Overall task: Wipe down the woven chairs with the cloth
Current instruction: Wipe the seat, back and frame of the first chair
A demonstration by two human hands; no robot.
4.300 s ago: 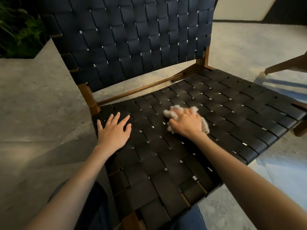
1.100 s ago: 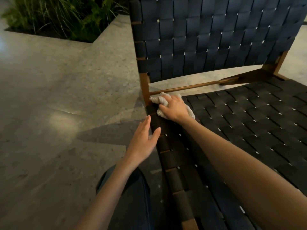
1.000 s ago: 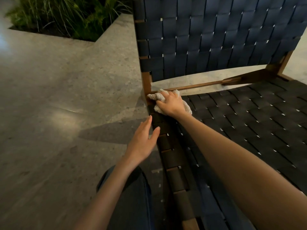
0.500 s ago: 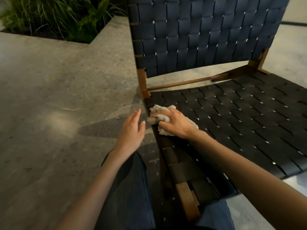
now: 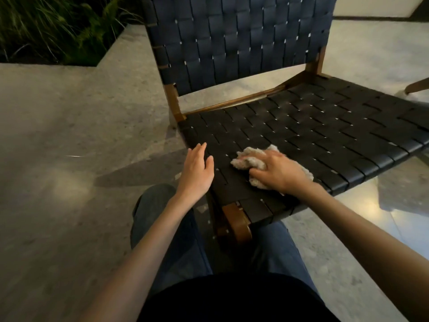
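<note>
- Your cloth (image 5: 249,164), pale and crumpled, lies on the front left part of the woven chair's seat (image 5: 313,126), near the front edge; part of it sticks out toward the left past your fingertips, and a strip shows behind the wrist
- Your right hand (image 5: 282,174) lies on top of the cloth, pressing it onto the dark straps; its fingers (image 5: 267,157) are curled into the cloth and grasping it, with the thumb tucked against its near side; the fingertips are blurred
- Your left hand (image 5: 197,170) is just beside the cloth, at the seat's left edge; its fingers (image 5: 200,150) are released, straight and close together; you cannot tell whether the palm touches the straps or hovers above them
- The chair (image 5: 232,38) has a tall woven backrest and a brown wooden frame (image 5: 239,223), whose front corner shows between your knees
- Your legs in blue jeans (image 5: 183,242) sit on either side of that corner
- The chair stands on a grey speckled floor (image 5: 69,135); green plants (image 5: 46,26) fill the far left corner; a wooden piece of other furniture (image 5: 417,86) juts in at the right edge
</note>
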